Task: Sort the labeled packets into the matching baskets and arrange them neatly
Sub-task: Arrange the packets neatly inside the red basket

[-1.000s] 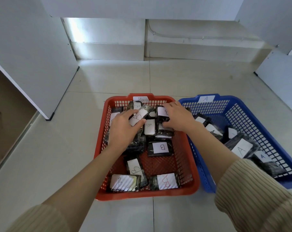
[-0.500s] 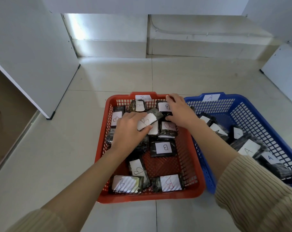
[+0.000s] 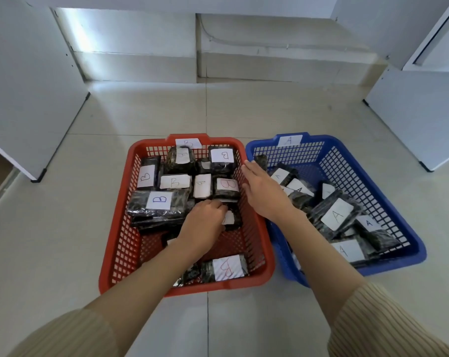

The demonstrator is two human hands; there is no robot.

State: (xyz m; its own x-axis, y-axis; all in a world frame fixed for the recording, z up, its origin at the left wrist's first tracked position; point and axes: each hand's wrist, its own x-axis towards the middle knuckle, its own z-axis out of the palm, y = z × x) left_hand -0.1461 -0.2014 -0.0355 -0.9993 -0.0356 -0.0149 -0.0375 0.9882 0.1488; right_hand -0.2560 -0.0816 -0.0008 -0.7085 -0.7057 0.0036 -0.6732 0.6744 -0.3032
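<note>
Packets look light and crinkly, probably slippery; pinch the edges. Left hand grasps one in the red basket, right hand flat, released.

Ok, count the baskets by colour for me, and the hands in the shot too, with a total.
Red basket: 1
Blue basket: 1
Hands: 2, the left hand and the right hand
Total: 4
</note>
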